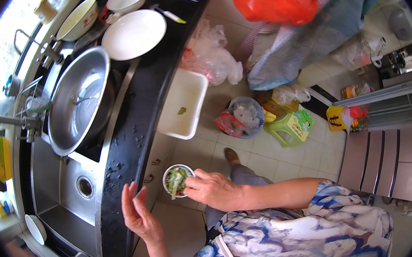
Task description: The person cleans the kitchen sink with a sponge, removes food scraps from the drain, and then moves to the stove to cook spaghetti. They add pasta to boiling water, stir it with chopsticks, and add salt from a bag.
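My right hand point(213, 190) grips the rim of a small round bowl point(165, 182) and holds it beyond the counter's front edge. Chopped green and pale vegetable pieces point(176, 178) with a bit of red fill the bowl. To the left of the bowl, my left hand point(141, 215) is raised over the counter's edge, fingers apart, holding nothing. Beyond my hands, a large steel basin point(79, 101) stands tilted over part of the steel sink point(73, 185), with a little water or a shiny reflection inside.
A white plate point(134, 34), two bowls and a peeler-like tool point(170, 15) lie on the black counter point(130, 137). A white plastic tub point(184, 104) juts past its edge. On the floor are a waste bin point(244, 116), plastic bags point(216, 55) and a green stool point(290, 128). A faucet point(3, 119) arches beside the sink.
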Demonstrator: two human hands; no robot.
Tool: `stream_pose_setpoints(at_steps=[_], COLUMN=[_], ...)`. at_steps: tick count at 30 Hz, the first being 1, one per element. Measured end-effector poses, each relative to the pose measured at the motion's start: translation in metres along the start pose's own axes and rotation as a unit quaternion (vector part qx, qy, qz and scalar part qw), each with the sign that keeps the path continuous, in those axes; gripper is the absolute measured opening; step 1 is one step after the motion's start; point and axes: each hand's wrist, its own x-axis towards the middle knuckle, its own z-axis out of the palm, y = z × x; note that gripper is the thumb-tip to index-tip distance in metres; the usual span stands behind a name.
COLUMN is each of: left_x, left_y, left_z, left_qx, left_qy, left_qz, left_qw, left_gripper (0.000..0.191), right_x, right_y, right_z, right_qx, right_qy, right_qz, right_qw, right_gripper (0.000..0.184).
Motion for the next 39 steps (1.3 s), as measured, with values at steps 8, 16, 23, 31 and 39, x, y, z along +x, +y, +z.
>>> stream_pose_setpoints(at_steps=[8, 16, 23, 31, 39], left_x=[-0.03, -0.066, -0.093, -0.092, -0.109], left_y=[-0.066, -0.202, -0.289, -0.292, -0.297], left_z=[0.128, 0.264, 0.338, 0.367, 0.348], left_qx=[0.014, 0.006, 0.045, 0.003, -0.023], left_qy=[-0.171, -0.199, -0.224, -0.253, -0.223], left_qz=[-0.122, -0.304, -0.383, -0.397, -0.445], left_qw=[0.977, 0.932, 0.895, 0.882, 0.867], left_gripper=[0.035, 0.038, 0.042, 0.044, 0.041], right_x=[-0.101, -0.187, -0.266, -0.283, -0.274], right_y=[0.105, 0.292, 0.497, 0.45, 0.487], right_z=[-0.048, -0.027, 0.197, 0.085, 0.185], right_qx=[0.081, 0.273, 0.648, 0.735, 0.667], right_qy=[0.012, 0.144, 0.35, 0.31, 0.277], right_qz=[0.148, 0.231, 0.512, 0.472, 0.57], right_qw=[0.986, 0.923, 0.442, 0.376, 0.391], right_gripper=[0.01, 0.011, 0.021, 0.016, 0.026])
